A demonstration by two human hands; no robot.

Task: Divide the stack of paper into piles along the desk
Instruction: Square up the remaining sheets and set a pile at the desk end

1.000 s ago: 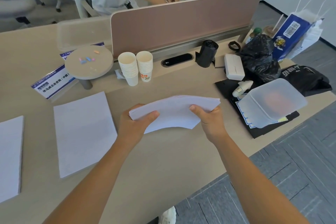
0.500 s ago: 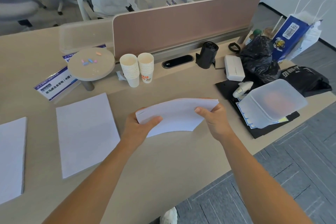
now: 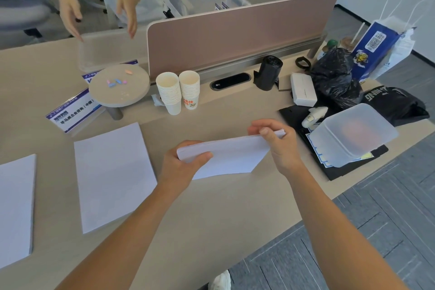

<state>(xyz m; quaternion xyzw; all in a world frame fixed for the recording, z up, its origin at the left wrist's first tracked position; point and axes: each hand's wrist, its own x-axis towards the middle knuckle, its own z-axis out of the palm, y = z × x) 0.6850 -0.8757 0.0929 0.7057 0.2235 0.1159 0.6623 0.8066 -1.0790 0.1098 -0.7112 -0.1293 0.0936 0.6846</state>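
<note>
I hold a white stack of paper (image 3: pixel 231 156) above the middle of the beige desk (image 3: pixel 211 209), tilted with its right end higher. My left hand (image 3: pixel 182 163) grips its left end, thumb on top. My right hand (image 3: pixel 274 142) pinches the upper right corner, where the sheets fan slightly. Two white paper piles lie flat on the desk: one pile (image 3: pixel 113 175) just left of my hands, another pile (image 3: pixel 15 207) at the far left edge of view.
Two stacks of paper cups (image 3: pixel 177 93) and a small round stand (image 3: pixel 118 88) sit behind the piles. A frosted plastic box (image 3: pixel 355 134), black bags (image 3: pixel 336 77) and a black folder crowd the right end. A pink divider (image 3: pixel 237 33) runs along the back; another person stands beyond it.
The stack has tipped up on the right. My right hand slid from the near edge to the upper right corner. The person behind the divider spread both hands over a clear lid.
</note>
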